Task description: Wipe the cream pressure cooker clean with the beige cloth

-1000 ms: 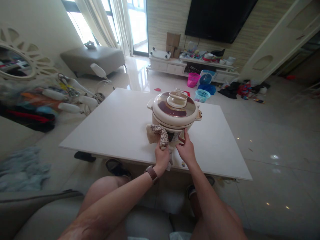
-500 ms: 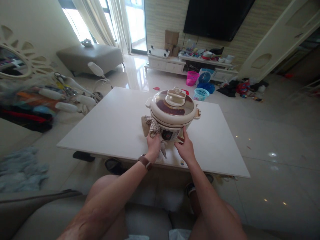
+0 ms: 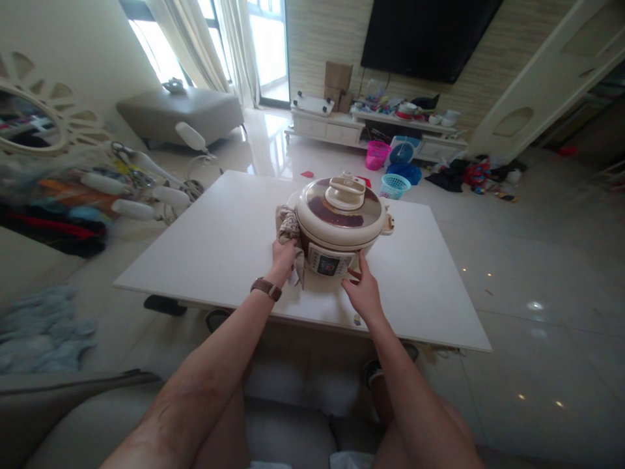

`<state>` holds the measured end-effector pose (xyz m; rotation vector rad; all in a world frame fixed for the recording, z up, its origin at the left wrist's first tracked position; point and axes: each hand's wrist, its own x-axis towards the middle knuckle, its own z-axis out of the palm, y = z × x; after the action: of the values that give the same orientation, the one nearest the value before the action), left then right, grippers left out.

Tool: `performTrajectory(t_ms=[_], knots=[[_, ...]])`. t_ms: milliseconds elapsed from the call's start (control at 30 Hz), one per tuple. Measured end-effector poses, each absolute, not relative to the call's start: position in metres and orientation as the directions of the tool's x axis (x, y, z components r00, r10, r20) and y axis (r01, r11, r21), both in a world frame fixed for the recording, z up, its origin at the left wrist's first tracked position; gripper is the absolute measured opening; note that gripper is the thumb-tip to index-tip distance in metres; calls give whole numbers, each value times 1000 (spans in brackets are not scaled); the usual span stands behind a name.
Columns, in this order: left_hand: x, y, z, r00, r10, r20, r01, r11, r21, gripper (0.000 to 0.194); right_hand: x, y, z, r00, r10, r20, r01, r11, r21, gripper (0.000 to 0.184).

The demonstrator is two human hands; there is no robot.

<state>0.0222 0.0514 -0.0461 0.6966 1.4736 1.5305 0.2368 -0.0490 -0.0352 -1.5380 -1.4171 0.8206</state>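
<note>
A glossy white table (image 3: 209, 241) spreads out under the electric pressure cooker (image 3: 339, 234), the landmark here, which stands upright toward the table's near side with its lid on. Well beyond the cooker runs a white media console (image 3: 322, 133), with a wall-mounted television (image 3: 430, 39) above it; beyond the cooker and to its left is a grey ottoman (image 3: 180, 114). On the floor past the cooker are 2 plastic baskets, a pink basket (image 3: 377, 155) and, nearer, a light-blue basket (image 3: 394, 187). Of the 2 hands, the left hand (image 3: 283, 256) is closed around a brown-and-cream patterned cloth (image 3: 289, 223), bunched against the cooker's left side. The right hand (image 3: 365, 296) is partly open, its fingers touching the cooker's front at the right, below the lid, without a closed grip. On the cooker's front, between the hands, sits a dark control panel (image 3: 327, 264); a cream lid handle (image 3: 347, 189) tops it. A brown-strapped wristwatch (image 3: 266, 288) circles the left wrist, and a tiny sticker (image 3: 357, 320) marks the table edge in front of the cooker.
</note>
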Motion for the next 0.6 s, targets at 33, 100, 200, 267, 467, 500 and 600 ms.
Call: performTrajectory(t_ms=[33, 100, 200, 267, 467, 500, 600], knots=[[23, 50, -46, -459, 873, -167, -194, 86, 977, 28, 237, -49, -36, 138, 987, 87, 417, 22, -909, 105], [25, 44, -44, -456, 878, -142, -151, 81, 985, 27, 237, -49, -36, 142, 986, 88, 420, 21, -907, 106], [27, 33, -42, -444, 891, -93, -71, 69, 995, 20, 236, -48, -35, 143, 986, 85, 425, 16, -905, 106], [28, 27, -41, -438, 895, -83, -44, 71, 996, 17, 236, -48, -33, 141, 987, 79, 429, 11, -903, 106], [31, 19, -40, -427, 901, -75, -54, 57, 997, 24, 234, -49, -31, 137, 986, 93, 454, 21, -891, 105], [32, 18, -40, -426, 901, -76, -59, 56, 997, 24, 234, -49, -31, 139, 986, 93, 459, 19, -888, 104], [34, 17, -39, -432, 898, -76, -57, 57, 997, 22, 234, -49, -31, 148, 985, 90, 475, 9, -880, 103]])
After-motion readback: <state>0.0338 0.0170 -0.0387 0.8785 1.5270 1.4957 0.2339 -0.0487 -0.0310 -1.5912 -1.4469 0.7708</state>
